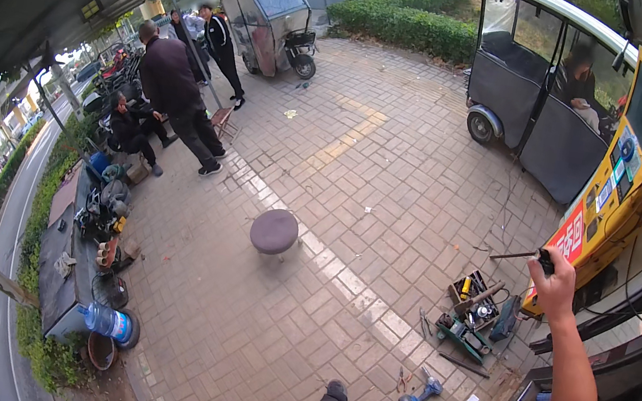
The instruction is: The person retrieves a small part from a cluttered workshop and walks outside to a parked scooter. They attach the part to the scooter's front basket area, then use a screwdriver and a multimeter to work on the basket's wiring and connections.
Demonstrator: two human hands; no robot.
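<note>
My right hand (555, 288) is raised at the end of a stretched-out arm, beside the lower part of a yellow machine (635, 124) at the right. Its fingers are closed round the black handle of what looks like a screwdriver (512, 255), whose thin dark shaft points left. Below the hand, an open toolbox (482, 297) with hand tools and a green tool case (464, 338) lie on the paving. Nearer to me are a blue cordless drill (421, 394) and pliers (403, 379). My left hand is out of view.
A round purple stool (275, 232) stands mid-pavement. A covered three-wheeler (512, 105) with a seated person is at the far right; another (261, 19) is parked farther back. Several people gather at the left, near a low bench (69, 278) and a blue water bottle (108, 322).
</note>
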